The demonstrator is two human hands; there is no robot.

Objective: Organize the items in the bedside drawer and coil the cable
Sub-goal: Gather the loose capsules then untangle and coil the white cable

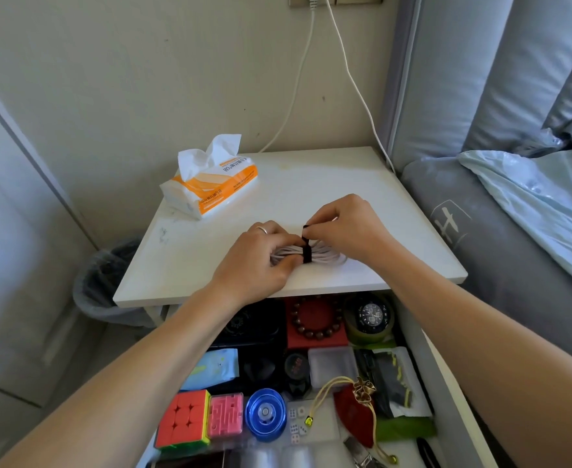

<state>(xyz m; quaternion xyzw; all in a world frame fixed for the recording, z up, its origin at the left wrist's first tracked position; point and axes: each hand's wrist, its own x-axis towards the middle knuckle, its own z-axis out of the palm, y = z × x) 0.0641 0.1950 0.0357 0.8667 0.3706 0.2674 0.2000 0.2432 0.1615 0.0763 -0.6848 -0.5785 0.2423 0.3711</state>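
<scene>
- The cable (pixel 308 255) is already wound into a flat white bundle and lies on the bedside table (pixel 396 231), near its front edge, about midway between the front corners.
- My left hand (pixel 261 261) is curled over the left end of the bundle, thumb and fingers pinching the loops together so they stay stacked.
- My right hand (pixel 342 226) pinches the free end of the black strap (pixel 306 251), which crosses the middle of the coil; its tail stands up just behind the bundle.
- I judge the coiling as good as done; what is left there is closing the strap down on itself, and I cannot tell whether it is fastened yet.
- The drawer (pixel 446 383) under the table's front edge stands open, its things in rough rows: cube (pixel 183 420), pink maze (pixel 226 415), blue yo-yo (pixel 266 415) toward the front, bead bracelet (pixel 315 319) and watch (pixel 370 317) at the back.
- The red pouch (pixel 355 413) with its cord sprawls loosely by the right side; that corner looks unfinished to me.
- Still to do, I think: put the tied cable away and shut the drawer.
</scene>
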